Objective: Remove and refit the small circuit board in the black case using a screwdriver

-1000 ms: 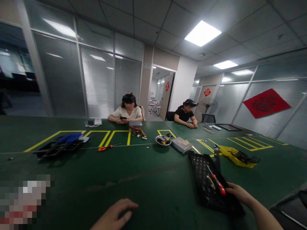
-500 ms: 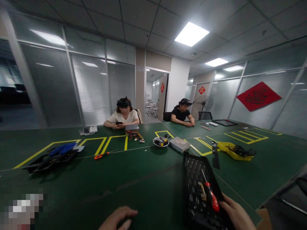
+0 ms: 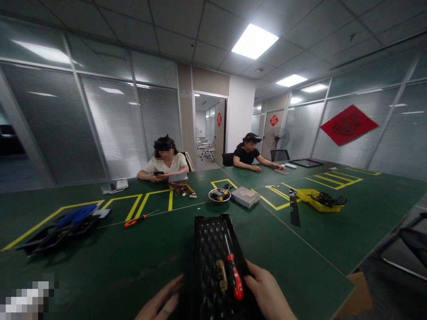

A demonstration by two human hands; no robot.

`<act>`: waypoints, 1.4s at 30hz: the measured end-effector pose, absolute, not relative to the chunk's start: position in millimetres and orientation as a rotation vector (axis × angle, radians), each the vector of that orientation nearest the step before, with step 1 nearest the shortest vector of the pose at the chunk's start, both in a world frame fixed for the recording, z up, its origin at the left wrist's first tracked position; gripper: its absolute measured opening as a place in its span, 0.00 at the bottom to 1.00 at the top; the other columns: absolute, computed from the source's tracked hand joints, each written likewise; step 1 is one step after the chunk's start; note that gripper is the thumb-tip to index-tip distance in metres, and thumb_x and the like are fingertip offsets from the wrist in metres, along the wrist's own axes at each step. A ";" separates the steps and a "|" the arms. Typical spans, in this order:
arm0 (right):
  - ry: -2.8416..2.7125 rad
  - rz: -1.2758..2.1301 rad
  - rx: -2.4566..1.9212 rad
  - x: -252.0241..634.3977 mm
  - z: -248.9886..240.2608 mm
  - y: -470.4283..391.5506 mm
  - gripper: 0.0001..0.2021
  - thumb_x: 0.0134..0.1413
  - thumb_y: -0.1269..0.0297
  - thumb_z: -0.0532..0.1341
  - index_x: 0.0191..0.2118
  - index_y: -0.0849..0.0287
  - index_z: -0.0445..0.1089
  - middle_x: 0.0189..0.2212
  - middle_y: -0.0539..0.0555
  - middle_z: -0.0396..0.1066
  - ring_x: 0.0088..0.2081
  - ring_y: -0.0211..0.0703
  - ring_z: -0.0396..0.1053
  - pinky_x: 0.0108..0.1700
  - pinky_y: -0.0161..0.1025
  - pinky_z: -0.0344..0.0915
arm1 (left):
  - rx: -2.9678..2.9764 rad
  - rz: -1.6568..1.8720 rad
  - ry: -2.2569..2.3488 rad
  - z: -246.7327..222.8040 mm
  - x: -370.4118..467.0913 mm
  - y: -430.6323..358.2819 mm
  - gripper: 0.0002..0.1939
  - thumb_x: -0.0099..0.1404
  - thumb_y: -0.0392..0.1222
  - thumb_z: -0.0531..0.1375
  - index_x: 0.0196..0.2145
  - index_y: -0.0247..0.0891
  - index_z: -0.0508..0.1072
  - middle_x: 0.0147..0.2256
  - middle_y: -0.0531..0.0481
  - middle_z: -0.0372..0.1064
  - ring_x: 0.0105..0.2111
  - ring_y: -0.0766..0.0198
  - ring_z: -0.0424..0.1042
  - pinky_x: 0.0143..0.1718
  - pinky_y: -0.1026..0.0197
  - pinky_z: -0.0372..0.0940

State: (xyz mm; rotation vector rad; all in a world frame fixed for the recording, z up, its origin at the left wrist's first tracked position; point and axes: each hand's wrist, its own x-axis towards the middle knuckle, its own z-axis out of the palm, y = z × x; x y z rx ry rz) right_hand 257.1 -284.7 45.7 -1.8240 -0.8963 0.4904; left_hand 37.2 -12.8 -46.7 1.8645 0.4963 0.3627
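Observation:
A long black tray (image 3: 208,266) with a dimpled inside is in front of me, low in the middle of the view. In it lie a red-and-black handled screwdriver (image 3: 236,280) and a small brass-coloured metal part (image 3: 221,275). My right hand (image 3: 263,289) grips the tray's right side, thumb near the rim and fingers hidden beneath. Against the tray's left side rests my left hand (image 3: 162,300), its fingertips hidden by the dark wall.
On the green table (image 3: 133,253) are an orange-handled screwdriver (image 3: 135,221), black trays with blue gloves (image 3: 75,216), a metal bowl (image 3: 219,195), a grey drive-like box (image 3: 246,196), a black strip (image 3: 295,213) and a yellow bin of cables (image 3: 320,201). Two people sit opposite.
The tray has moved left to the middle, carried by my right hand. My left hand has come against its left side. Across the table, one person's arm now reaches toward a phone-like object.

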 end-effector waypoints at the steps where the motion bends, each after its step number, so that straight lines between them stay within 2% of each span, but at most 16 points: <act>1: -0.925 0.499 -1.815 250.8 47.3 -276.2 0.31 0.48 0.72 0.51 0.59 0.49 0.72 0.51 0.46 0.78 0.52 0.45 0.75 0.54 0.34 0.66 | 1.843 0.397 0.513 -47.0 36.6 -12.1 0.35 0.62 0.67 0.61 0.61 0.48 0.71 0.62 0.51 0.67 0.64 0.46 0.63 0.68 0.43 0.54; 4: -1.012 0.502 -1.846 237.6 51.6 -253.4 0.33 0.47 0.74 0.51 0.58 0.49 0.72 0.49 0.46 0.80 0.50 0.44 0.76 0.52 0.33 0.66 | 1.789 0.488 0.591 -52.2 34.9 -7.4 0.40 0.62 0.70 0.58 0.63 0.44 0.69 0.66 0.50 0.60 0.69 0.46 0.54 0.70 0.42 0.45; 7: -1.062 0.462 -1.945 232.7 57.4 -234.6 0.30 0.50 0.73 0.51 0.58 0.50 0.73 0.47 0.49 0.80 0.50 0.45 0.76 0.51 0.33 0.65 | 1.776 0.594 0.669 -59.6 32.5 -0.8 0.42 0.65 0.71 0.54 0.66 0.40 0.64 0.68 0.48 0.56 0.70 0.47 0.49 0.71 0.43 0.40; 11: -1.125 0.409 -2.016 233.4 67.1 -212.9 0.27 0.53 0.73 0.52 0.56 0.49 0.73 0.46 0.49 0.81 0.50 0.45 0.77 0.50 0.33 0.66 | 1.816 0.603 0.747 -59.8 28.9 4.3 0.39 0.69 0.66 0.51 0.69 0.41 0.58 0.70 0.50 0.52 0.72 0.50 0.45 0.72 0.44 0.41; 13: -1.153 0.398 -2.036 234.5 70.3 -202.8 0.26 0.53 0.73 0.52 0.55 0.48 0.74 0.45 0.48 0.81 0.49 0.45 0.77 0.49 0.33 0.66 | 1.820 0.555 0.789 -56.0 28.1 4.8 0.40 0.69 0.66 0.50 0.70 0.40 0.55 0.70 0.49 0.51 0.72 0.51 0.44 0.72 0.45 0.43; 17: -1.208 0.411 -2.067 235.6 66.8 -186.2 0.26 0.53 0.74 0.52 0.54 0.49 0.75 0.45 0.48 0.81 0.48 0.44 0.77 0.49 0.34 0.66 | 1.778 0.570 0.871 -48.6 28.5 5.8 0.42 0.69 0.67 0.49 0.72 0.40 0.51 0.71 0.48 0.47 0.73 0.52 0.40 0.72 0.46 0.40; 21: -1.211 0.435 -2.026 234.1 50.2 -178.7 0.27 0.53 0.74 0.50 0.56 0.50 0.73 0.47 0.50 0.80 0.49 0.45 0.77 0.51 0.35 0.67 | 1.811 0.537 0.846 -45.9 28.7 8.8 0.48 0.66 0.69 0.51 0.72 0.35 0.48 0.71 0.42 0.48 0.72 0.50 0.44 0.72 0.47 0.41; 25: -1.165 0.461 -1.993 234.3 35.0 -178.4 0.32 0.52 0.74 0.50 0.62 0.49 0.68 0.51 0.49 0.79 0.52 0.46 0.76 0.53 0.37 0.67 | 1.864 0.524 0.894 -45.8 29.0 7.3 0.52 0.61 0.70 0.54 0.72 0.33 0.50 0.68 0.38 0.54 0.70 0.45 0.49 0.70 0.44 0.46; 28: -1.162 0.502 -1.963 238.2 30.2 -177.7 0.35 0.51 0.74 0.50 0.65 0.49 0.64 0.52 0.49 0.78 0.54 0.47 0.75 0.57 0.39 0.66 | 1.893 0.547 0.883 -45.3 29.4 3.2 0.50 0.61 0.66 0.56 0.71 0.32 0.51 0.66 0.36 0.57 0.69 0.45 0.53 0.70 0.44 0.48; 31: -1.208 0.550 -1.922 245.6 25.6 -174.8 0.35 0.52 0.74 0.50 0.66 0.50 0.62 0.54 0.49 0.77 0.57 0.47 0.73 0.59 0.40 0.65 | 1.907 0.568 0.860 -44.4 29.0 -0.1 0.48 0.63 0.61 0.55 0.71 0.29 0.50 0.67 0.34 0.56 0.69 0.45 0.53 0.70 0.44 0.48; 36: -1.281 0.608 -1.842 261.6 9.9 -167.5 0.33 0.54 0.71 0.52 0.68 0.55 0.60 0.62 0.51 0.69 0.64 0.46 0.66 0.63 0.41 0.62 | 1.903 0.579 0.861 -42.1 26.7 -3.2 0.41 0.66 0.51 0.56 0.72 0.34 0.50 0.68 0.37 0.54 0.69 0.49 0.53 0.71 0.47 0.46; 42: -1.324 0.657 -1.944 272.6 -8.8 -161.7 0.34 0.57 0.69 0.51 0.70 0.56 0.54 0.60 0.55 0.72 0.62 0.49 0.69 0.61 0.42 0.65 | 1.910 0.605 0.850 -40.3 28.6 -8.8 0.40 0.65 0.41 0.55 0.72 0.37 0.49 0.68 0.41 0.54 0.69 0.53 0.52 0.71 0.49 0.44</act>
